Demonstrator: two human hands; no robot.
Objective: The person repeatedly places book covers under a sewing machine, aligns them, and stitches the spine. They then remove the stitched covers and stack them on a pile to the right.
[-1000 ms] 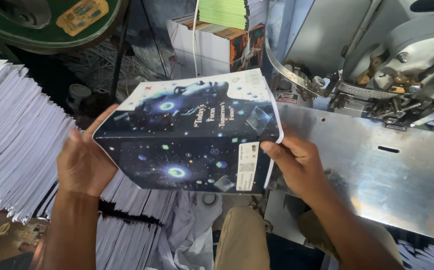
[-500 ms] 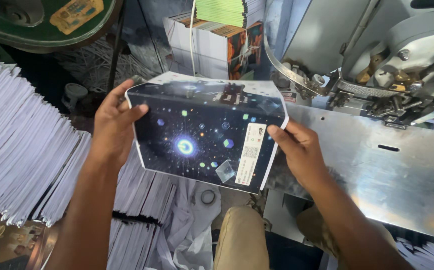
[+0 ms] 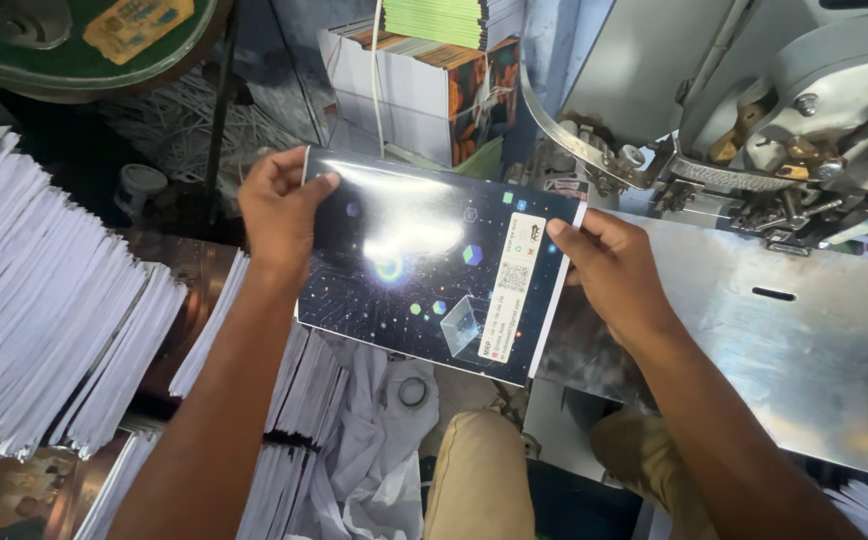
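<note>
Gripping a glossy dark booklet (image 3: 424, 270) by its edges, left hand (image 3: 279, 215) and right hand (image 3: 614, 270) risk it slipping toward the steel table (image 3: 794, 350) at right.

The dark booklet cover (image 3: 424, 270) is glossy coated paper, with a bright glare across its upper half and a matt white label near one edge. The white stacks (image 3: 34, 310) on the left are plain uncoated paper, their edges matt. The machine table (image 3: 784, 350) is smooth sheet metal, dull-shiny and faintly scuffed. The white rag (image 3: 364, 470) below is crumpled soft cloth. The green housing (image 3: 74, 40) looks like painted metal, semi-gloss.
</note>
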